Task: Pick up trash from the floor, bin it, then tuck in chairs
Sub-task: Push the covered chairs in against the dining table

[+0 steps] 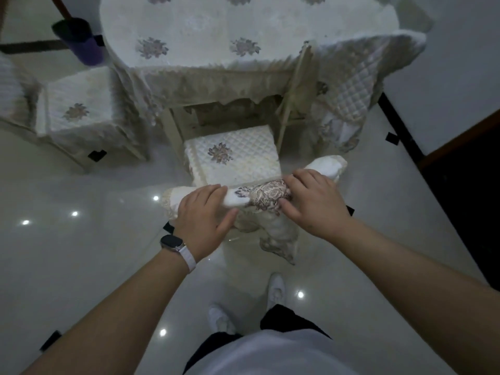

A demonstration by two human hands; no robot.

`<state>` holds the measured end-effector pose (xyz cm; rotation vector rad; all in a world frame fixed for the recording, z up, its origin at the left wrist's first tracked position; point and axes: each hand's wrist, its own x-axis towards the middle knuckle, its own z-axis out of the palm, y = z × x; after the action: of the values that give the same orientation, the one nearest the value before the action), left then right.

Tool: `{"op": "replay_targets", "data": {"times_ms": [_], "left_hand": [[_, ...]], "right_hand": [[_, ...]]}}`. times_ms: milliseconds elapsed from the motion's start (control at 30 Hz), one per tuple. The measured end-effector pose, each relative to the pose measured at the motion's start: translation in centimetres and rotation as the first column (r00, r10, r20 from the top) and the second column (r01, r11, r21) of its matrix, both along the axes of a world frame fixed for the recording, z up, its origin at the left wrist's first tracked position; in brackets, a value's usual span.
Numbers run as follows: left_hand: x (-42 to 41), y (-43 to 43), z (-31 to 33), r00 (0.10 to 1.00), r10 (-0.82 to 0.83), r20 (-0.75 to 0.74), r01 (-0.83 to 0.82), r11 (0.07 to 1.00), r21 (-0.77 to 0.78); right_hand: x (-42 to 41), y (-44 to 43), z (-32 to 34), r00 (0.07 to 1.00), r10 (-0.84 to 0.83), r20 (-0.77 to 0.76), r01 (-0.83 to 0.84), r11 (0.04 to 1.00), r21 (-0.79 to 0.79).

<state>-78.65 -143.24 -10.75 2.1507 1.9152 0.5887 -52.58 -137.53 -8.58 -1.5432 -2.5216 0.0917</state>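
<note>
A chair with a white quilted, flower-patterned cover (232,155) stands in front of me, its seat facing the table (205,31). Both hands rest on top of the chair's backrest (259,196). My left hand (205,212), with a watch on the wrist, grips the left part of the backrest. My right hand (311,201) grips the right part, fingers curled over the fabric. The seat's front sits just short of the hanging tablecloth edge. No trash shows on the floor here.
A second covered chair (78,112) stands left of the table, pulled out. A third chair's quilted back (359,85) is at the table's right corner. A purple bin (81,39) and a broom handle stand at the far left. Glossy floor (81,253) surrounds my white shoes.
</note>
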Motion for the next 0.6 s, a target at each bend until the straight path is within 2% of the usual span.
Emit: {"op": "replay_targets", "data": {"times_ms": [267, 433, 600], "left_hand": [[4.0, 1.8, -0.5, 0.990, 0.084, -0.110, -0.088, 0.996, -0.027], [4.0, 2.1, -1.1, 0.992, 0.108, -0.064, -0.106, 0.994, 0.024], [4.1, 2.3, -0.8, 0.992, 0.127, -0.006, -0.127, 0.992, 0.026]], "right_hand": [[3.3, 4.5, -3.3, 0.963, 0.240, -0.125, -0.230, 0.969, 0.090], [4.4, 6.5, -4.2, 0.927, 0.348, -0.141, -0.317, 0.926, 0.203], [4.3, 8.0, -4.0, 0.886, 0.448, -0.121, -0.419, 0.883, 0.211]]}}
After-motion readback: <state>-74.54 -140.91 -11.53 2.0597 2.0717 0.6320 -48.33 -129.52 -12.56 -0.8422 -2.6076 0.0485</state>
